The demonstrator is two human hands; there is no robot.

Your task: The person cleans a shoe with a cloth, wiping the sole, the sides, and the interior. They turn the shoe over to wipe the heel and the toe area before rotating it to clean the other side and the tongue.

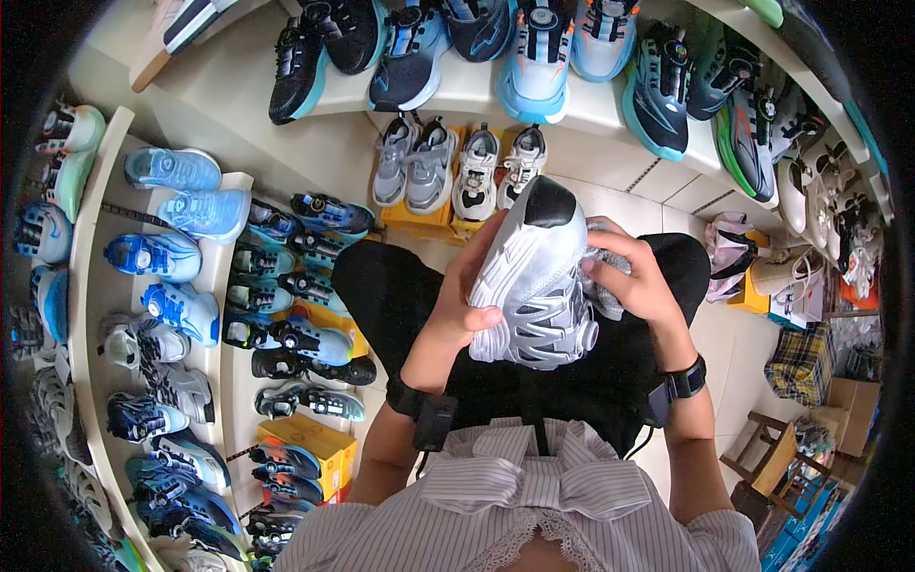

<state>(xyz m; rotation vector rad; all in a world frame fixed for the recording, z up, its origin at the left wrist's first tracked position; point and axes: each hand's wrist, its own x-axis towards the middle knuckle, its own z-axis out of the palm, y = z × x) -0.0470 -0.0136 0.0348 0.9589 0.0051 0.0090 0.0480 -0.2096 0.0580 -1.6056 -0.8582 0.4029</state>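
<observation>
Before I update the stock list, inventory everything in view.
Held shoe: 1, silver-black, centre
Cloth-like piece: 1, grey, beside shoe
Shoeboxes: several, yellow, ahead, left, right
Sneakers: 4, grey or white-black, on shoeboxes
Shelf shoes: many, mostly blue or black, ahead and left
Pale shoes: several, white, far right
Shelves: several, cream, ahead, left
Plaid bag: 1, yellow-black, right
Wooden stool: 1, brown, lower right
Shirt: 1, striped, lower centre
Trousers: 1, black, centre
Wrist straps: 2, black, wrists
Left hand: 1, bare, on shoe
Right hand: 1, bare, on cloth-like piece
</observation>
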